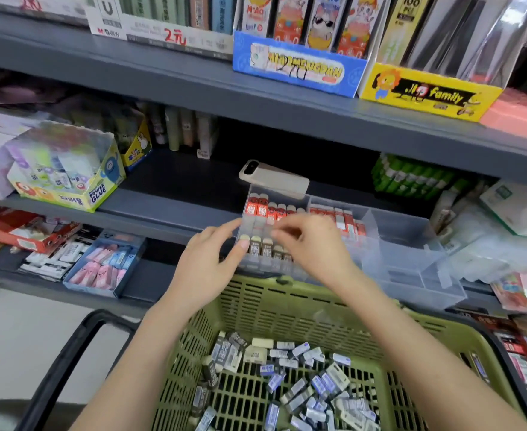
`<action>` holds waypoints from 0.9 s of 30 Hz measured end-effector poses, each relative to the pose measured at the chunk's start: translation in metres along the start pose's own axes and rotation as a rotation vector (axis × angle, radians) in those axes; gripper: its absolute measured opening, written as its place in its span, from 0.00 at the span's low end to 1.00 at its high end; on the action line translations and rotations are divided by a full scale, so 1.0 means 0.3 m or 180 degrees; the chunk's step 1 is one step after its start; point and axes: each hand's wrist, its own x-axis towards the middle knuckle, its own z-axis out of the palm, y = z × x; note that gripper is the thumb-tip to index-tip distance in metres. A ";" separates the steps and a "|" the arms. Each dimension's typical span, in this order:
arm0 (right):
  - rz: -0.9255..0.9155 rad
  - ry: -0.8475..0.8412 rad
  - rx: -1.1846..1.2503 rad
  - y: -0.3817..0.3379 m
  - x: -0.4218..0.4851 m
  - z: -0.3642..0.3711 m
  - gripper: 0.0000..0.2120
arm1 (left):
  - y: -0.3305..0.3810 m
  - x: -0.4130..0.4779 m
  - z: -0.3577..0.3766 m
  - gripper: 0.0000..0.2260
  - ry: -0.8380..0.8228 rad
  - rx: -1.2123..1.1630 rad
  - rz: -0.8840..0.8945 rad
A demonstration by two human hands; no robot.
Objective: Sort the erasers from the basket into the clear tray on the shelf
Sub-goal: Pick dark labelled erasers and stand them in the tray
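Grey metal shelving [162, 74] – stationery-packed – above pale floor [16, 337]

olive basket [287, 309], red-sleeved erasers [260, 208] (white ends)
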 end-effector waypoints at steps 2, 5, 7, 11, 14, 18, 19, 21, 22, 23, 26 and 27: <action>-0.0046 0.0235 0.0921 0.006 -0.088 -0.034 0.04 | 0.009 -0.004 -0.001 0.21 -0.0012 0.0017 0.0028; 0.0196 -0.0038 0.1911 0.040 -0.257 -0.006 0.05 | 0.002 -0.027 -0.013 0.21 -0.0154 0.0197 0.0154; 0.0465 -0.0371 0.1754 0.087 -0.359 0.077 0.04 | -0.012 -0.062 -0.031 0.23 -0.0241 0.0447 0.0231; 0.0915 -0.1263 0.0827 0.166 -0.468 0.324 0.14 | -0.048 -0.166 -0.059 0.24 -0.0350 0.0771 0.0205; 0.0796 -0.1172 0.0383 0.182 -0.458 0.497 0.21 | -0.067 -0.235 -0.078 0.24 -0.0328 0.0790 0.0176; 0.0668 -0.0928 -0.0252 0.167 -0.394 0.661 0.27 | -0.075 -0.278 -0.084 0.24 -0.0210 0.0849 0.0154; 0.0622 -0.0926 -0.0431 0.160 -0.382 0.688 0.28 | -0.074 -0.279 -0.083 0.24 -0.0189 0.0870 0.0152; 0.0519 -0.1006 -0.0687 0.150 -0.369 0.723 0.34 | -0.069 -0.275 -0.079 0.25 -0.0168 0.0877 0.0162; 0.0488 -0.1113 -0.0765 0.153 -0.367 0.732 0.39 | -0.068 -0.273 -0.078 0.26 -0.0158 0.0861 0.0169; 0.0464 -0.1235 -0.0795 0.158 -0.367 0.739 0.44 | -0.068 -0.271 -0.078 0.26 -0.0148 0.0848 0.0177; 0.0435 -0.1487 -0.0796 0.158 -0.366 0.755 0.50 | -0.075 -0.268 -0.075 0.26 -0.0132 0.0780 0.0183; 0.0436 -0.1497 -0.0792 0.150 -0.362 0.763 0.50 | -0.078 -0.266 -0.075 0.26 -0.0125 0.0725 0.0168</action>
